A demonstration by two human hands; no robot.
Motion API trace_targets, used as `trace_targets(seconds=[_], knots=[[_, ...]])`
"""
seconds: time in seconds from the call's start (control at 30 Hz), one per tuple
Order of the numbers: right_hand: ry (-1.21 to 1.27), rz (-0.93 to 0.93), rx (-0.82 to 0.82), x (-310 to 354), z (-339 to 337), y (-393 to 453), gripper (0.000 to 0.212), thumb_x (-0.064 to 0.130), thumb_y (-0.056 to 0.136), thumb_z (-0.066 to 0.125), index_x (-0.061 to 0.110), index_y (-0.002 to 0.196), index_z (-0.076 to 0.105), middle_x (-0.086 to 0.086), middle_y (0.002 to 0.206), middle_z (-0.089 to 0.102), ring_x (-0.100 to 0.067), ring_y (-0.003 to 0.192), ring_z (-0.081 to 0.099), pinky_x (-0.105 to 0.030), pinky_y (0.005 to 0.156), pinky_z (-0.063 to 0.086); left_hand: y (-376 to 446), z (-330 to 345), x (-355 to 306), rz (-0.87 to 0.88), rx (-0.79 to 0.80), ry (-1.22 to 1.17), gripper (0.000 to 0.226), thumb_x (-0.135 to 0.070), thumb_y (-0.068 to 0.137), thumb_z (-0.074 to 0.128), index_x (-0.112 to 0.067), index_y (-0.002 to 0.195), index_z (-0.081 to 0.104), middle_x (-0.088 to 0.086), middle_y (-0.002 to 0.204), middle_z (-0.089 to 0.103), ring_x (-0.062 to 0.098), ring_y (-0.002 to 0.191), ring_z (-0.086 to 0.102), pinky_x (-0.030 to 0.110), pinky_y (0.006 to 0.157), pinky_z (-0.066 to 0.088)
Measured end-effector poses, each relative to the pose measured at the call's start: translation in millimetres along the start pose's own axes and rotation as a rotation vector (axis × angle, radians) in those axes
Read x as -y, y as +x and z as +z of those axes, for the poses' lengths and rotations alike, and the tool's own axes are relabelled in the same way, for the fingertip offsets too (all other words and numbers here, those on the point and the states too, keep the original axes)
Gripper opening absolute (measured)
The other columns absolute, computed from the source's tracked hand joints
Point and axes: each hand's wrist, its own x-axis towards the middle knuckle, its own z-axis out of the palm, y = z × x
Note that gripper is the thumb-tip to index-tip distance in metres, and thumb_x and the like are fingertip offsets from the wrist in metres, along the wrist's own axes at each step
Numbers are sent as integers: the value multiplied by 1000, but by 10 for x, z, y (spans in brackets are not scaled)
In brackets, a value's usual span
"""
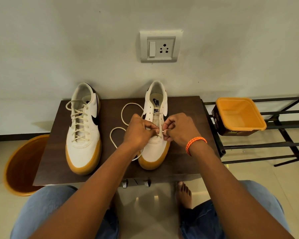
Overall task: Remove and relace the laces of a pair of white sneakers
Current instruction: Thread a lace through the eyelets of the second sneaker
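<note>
Your right sneaker (154, 128) stands on the dark wooden table (183, 152), toe toward you, its eyelets mostly bare and the tongue showing. Its loose cream lace (122, 118) lies in open loops on the table just left of the shoe, running down under your left wrist and out by the toe. Your left hand (138, 131) is curled over the lowest eyelets with its fingertips pinched on the lace at the left eyelet row. Your right hand (179, 129) is curled too, thumb and forefinger pinching the lace tip at the lowest right eyelet; the two hands sit close together across the shoe's throat, nearly touching. An orange braided wristband (195, 144) circles your right wrist. The left sneaker (84, 131) stands well apart on the left side of the table, fully laced, white with a black swoosh and a gum-coloured sole, parallel to the other shoe. Beyond the table, on the far wall, is a switch-and-socket plate (160, 46). To the right, an orange-lined tub (240, 116) rests on a black metal rack (283, 144), close to the table's right edge. On the floor at the left, partly under the table, sits an orange bucket (22, 166). Nearest you are your denim-clad knees and a bare foot (183, 194) on the tiled floor.
</note>
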Motion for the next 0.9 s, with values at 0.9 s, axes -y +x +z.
trace_targets(seconds=[0.9], knots=[[-186,-117,-307,-37,-291,73,17,15,87,74,24,73,70,5,71,69,-14,72,68,-32,73,58,-3,-253,-160,98,213,298,34,-48,72,94,-42,102,80,-5,119,48,17,106,57,43,86,58]])
